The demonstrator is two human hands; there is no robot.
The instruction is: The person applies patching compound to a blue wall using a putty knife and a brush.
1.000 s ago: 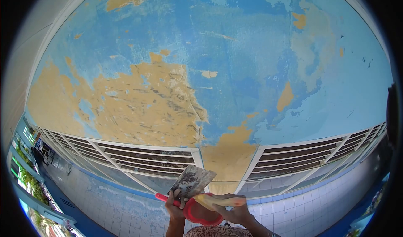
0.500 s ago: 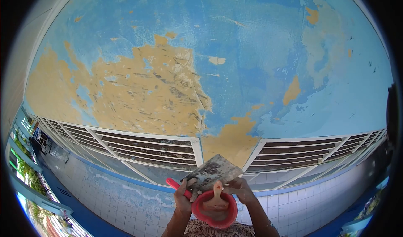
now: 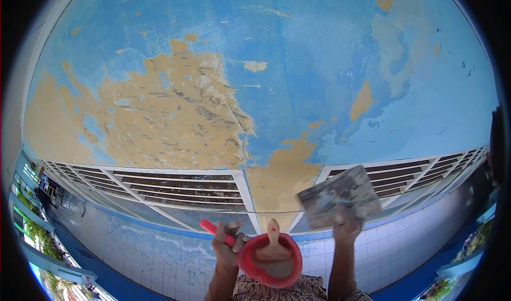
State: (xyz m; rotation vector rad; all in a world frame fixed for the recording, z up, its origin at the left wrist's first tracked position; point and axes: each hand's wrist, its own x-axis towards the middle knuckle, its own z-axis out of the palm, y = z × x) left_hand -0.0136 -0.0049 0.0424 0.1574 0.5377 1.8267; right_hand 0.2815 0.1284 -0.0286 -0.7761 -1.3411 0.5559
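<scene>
My left hand (image 3: 228,247) is closed around the handle of a red plastic dipper (image 3: 244,259), low in the middle of the view. A flat brush (image 3: 274,242) with a wooden handle stands in the dipper, its bristle end down in a greyish liquid (image 3: 279,269). Up and to the right, my right hand (image 3: 347,227) grips a flat rectangular grey plate (image 3: 340,194) by its lower edge. Dark and pale smears cover the plate's face, and it is slightly blurred. Parts of my right fingers are hidden or blurred against it.
Ahead is a wall (image 3: 319,50) with blue paint and large tan bare patches (image 3: 181,109). Below it run white-framed louvred windows (image 3: 175,186) on both sides, and white tiles (image 3: 159,258). Railings with plants (image 3: 32,221) line the far left.
My right hand has carried the plate up and to the right, away from the dipper. My left fingers no longer touch the plate. The dipper and brush have moved slightly left.
</scene>
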